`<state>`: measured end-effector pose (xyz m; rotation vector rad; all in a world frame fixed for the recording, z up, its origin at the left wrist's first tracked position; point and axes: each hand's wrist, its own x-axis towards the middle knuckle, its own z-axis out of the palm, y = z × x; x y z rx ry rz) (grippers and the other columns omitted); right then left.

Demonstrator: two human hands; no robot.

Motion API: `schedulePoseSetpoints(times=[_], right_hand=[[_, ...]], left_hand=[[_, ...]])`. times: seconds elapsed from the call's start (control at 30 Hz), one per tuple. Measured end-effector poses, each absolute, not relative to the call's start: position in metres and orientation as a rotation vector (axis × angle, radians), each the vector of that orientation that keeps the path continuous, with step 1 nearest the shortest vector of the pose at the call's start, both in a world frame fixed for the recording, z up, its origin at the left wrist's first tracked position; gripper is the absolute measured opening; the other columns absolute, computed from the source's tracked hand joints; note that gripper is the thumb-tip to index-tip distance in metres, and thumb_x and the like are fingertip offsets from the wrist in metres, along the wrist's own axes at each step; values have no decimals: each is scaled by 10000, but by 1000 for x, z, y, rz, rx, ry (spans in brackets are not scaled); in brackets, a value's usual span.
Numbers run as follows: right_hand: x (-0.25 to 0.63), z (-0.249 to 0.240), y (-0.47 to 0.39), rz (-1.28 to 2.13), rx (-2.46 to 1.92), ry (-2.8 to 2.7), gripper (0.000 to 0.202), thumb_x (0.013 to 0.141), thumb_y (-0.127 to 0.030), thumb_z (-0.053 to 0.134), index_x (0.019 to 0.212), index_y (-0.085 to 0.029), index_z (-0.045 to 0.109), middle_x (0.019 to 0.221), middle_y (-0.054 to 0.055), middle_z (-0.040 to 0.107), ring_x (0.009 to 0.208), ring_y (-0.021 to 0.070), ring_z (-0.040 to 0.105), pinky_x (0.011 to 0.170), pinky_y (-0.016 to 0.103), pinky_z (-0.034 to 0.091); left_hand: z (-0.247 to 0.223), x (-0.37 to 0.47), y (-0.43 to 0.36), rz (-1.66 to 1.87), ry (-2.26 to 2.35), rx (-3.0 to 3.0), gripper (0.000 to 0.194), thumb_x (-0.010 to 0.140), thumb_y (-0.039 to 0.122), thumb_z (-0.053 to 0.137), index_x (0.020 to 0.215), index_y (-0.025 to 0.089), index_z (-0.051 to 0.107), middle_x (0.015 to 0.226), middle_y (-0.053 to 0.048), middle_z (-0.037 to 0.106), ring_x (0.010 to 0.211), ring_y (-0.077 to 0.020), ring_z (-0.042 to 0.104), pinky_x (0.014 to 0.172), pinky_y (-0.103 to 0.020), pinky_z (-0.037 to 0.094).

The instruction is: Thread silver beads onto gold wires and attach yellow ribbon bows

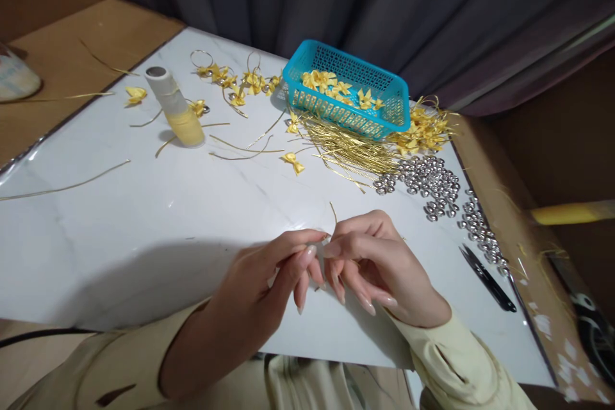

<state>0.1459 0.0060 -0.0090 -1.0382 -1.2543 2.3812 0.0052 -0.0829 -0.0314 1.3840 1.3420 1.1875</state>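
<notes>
My left hand [283, 269] is closed in a pinch, thumb against index finger, over the near part of the table. Opposite it, almost touching, my right hand [375, 262] pinches a thin gold cord [332, 210], whose free end sticks up beside the index finger. Something small and pale shows between the fingertips, too hidden to name. A yellow ribbon bow [293, 163] lies beyond the hands. Behind it are a bundle of gold cords [353, 147] and a turquoise basket [346, 116] with yellow bows in it.
Silver beads [432, 182] spread along the right side. Black-handled tweezers [487, 278] lie near the right edge. A bottle-like cylinder [175, 109] with a yellow lower part stands at left. Finished-looking looped bows [230, 80] lie behind it, with loose cords about. A dark curtain hangs behind.
</notes>
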Motion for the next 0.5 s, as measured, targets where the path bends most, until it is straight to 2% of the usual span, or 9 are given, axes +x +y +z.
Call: schedulePoseSetpoints(times=[0.5], right_hand=[[145,-9,6,2353,-1060,-1280,218,653,-128,496,456,-98,585,350,36,561,186,25,279,235,141,126]], left_hand=[[-36,5,-84,1164,1361,1404,274,921,169,360,1084,104,570,561,33,573,517,-91,565,527,-190,435]])
